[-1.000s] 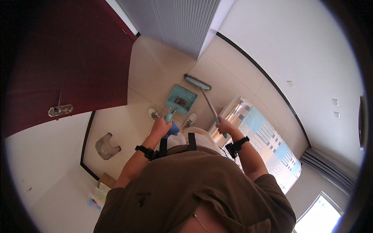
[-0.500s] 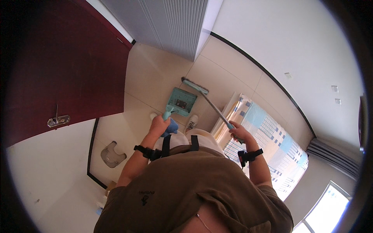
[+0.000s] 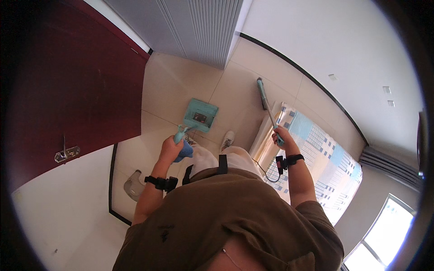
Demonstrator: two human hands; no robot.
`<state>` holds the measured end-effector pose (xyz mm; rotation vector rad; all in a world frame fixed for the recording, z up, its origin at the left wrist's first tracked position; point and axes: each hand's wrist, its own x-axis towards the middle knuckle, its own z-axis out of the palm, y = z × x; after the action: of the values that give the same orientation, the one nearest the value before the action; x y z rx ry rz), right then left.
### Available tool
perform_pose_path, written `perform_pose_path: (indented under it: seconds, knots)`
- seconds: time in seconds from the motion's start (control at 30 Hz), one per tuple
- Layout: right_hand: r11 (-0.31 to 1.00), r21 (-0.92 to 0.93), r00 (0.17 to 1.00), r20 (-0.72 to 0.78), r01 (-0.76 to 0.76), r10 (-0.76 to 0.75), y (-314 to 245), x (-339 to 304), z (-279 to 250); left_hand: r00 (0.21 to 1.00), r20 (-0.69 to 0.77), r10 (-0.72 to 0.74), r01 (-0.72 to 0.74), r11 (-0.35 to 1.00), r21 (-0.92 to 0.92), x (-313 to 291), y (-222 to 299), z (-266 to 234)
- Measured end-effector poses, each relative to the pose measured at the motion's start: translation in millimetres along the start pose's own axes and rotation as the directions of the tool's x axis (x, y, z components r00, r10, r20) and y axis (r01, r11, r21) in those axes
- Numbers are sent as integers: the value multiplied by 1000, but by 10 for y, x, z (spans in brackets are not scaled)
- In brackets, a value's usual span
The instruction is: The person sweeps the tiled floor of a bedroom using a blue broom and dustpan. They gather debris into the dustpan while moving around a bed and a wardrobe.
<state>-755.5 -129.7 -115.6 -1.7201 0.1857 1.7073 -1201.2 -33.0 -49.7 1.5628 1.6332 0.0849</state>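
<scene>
Dustpan (image 3: pixel 202 108), teal, just ahead of shoes (image 3: pixel 228 139); whether resting flat on floor (image 3: pixel 165 86), cannot tell. Left hand (image 3: pixel 171 147) at its 7 o'clock, fingers wrapped round dustpan handle (image 3: pixel 180 135). Blue cloth (image 3: pixel 184 151) just beside that hand; whether gripped too, cannot tell. Broom (image 3: pixel 271 114) apart from dustpan, head at 2 o'clock; right hand (image 3: pixel 282 134) between 3 and 4 o'clock, curled tight round stick's near end. Farther out: bed (image 3: pixel 318 162) toward 4 o'clock, red door (image 3: pixel 86 99) toward 9, grey ribbed panel (image 3: pixel 194 34) toward 12.
</scene>
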Motion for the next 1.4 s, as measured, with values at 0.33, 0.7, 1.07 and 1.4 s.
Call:
perform_pose_path:
  seconds: [0.33,0.7,1.07,1.4]
  knots:
    - [980,154,984,142,-126,104,764,50,1240,1000,30,-1,-1,999,49,331,-558,-502]
    - [991,-102,961,256,-83,107,509,-101,2016,996,2,94,-94,996,-13,575,-873,-1009]
    - [672,-708,976,172,219,-137,-396,448,2629,1000,-12,1,-2,994,-111,846,-1105,-1201]
    - [444,-867,974,209,225,-86,707,751,3022,994,-72,83,-87,994,-58,1041,-1287,-1292]
